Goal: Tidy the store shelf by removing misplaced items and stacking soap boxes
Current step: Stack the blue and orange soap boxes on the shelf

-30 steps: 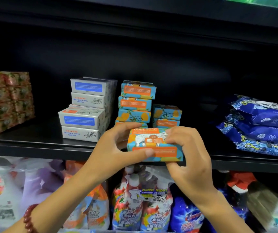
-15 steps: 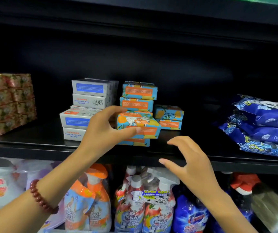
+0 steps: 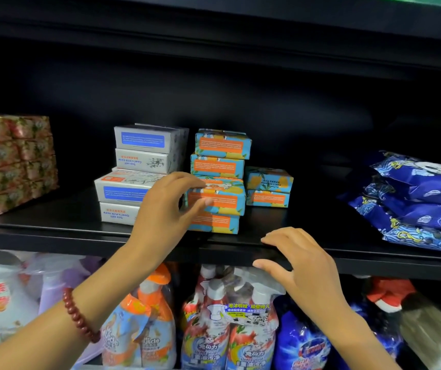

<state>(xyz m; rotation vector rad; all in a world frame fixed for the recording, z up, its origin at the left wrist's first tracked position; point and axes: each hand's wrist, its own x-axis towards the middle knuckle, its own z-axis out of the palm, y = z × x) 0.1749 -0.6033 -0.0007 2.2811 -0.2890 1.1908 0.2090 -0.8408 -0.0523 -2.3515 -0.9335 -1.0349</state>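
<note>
Two bare forearms in view, no sleeves showing. Left wrist wears bead bracelet (image 3: 79, 315): round dark-red beads, glossy, single strand, sits snug-ish around wrist. Left hand (image 3: 160, 212) has no rings far as visible. Right hand (image 3: 307, 265) plain too, nothing on wrist, fingers (image 3: 270, 240) bare, no gloves, nails short.

The left hand (image 3: 160, 209) hides the left ends of two orange-and-blue soap boxes (image 3: 218, 201), the pink boxes (image 3: 8, 161) are cut off at the frame's left edge, and small print on the bottles (image 3: 230, 329) below is unreadable.
</note>
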